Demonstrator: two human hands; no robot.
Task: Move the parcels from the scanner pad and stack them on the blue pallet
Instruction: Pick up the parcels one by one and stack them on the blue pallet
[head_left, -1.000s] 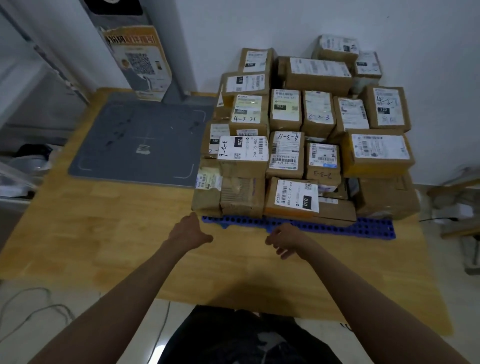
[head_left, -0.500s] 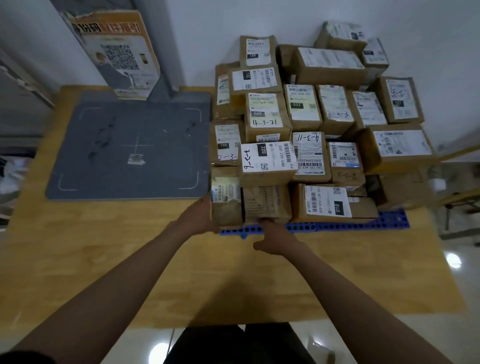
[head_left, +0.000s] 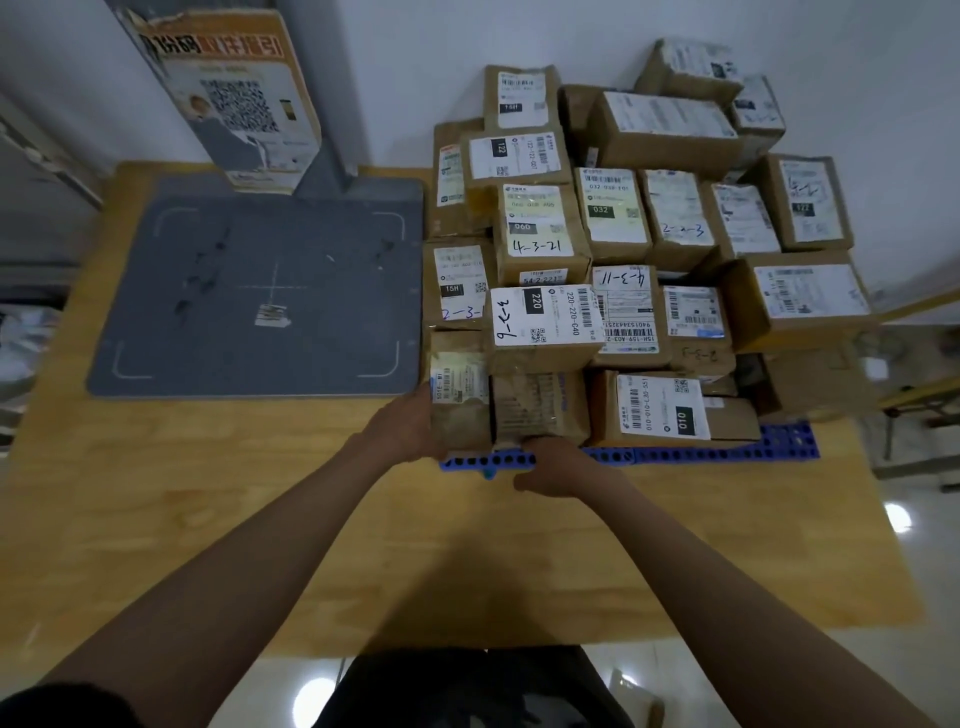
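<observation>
Parcels (head_left: 623, 249) all sit piled on the blue pallet (head_left: 727, 454), stack several layers deep and backed against the wall; only the pallet's front edge shows under the boxes. Scanner pad (head_left: 260, 291) to the left of the stack carries no parcel, just a small label scrap near its centre cross, so by the look of it the transfer is done or nearly done and what's left is tidying. Change over the last second: both hands were hovering apart from the stack, over the wooden table (head_left: 208, 519); now they're in contact with the front-left corner, and the view has closed in on the pile. Reads as squaring up or steadying the lowest front boxes rather than fetching a new one. Left hand (head_left: 400, 426) lies against the left side of the front-left parcel (head_left: 460, 400), fingers wrapped onto its face as far as I can see, palm on the side wall. Right hand (head_left: 556, 462) is low at the pallet's front edge, just under the taped parcel (head_left: 537, 408); fingers curl under toward the pallet rim, but whether they pinch the rim or only press it I cannot tell. Both forearms stretched straight forward from the body, converging on that corner. Scanner post (head_left: 234, 98) stands behind the pad.
</observation>
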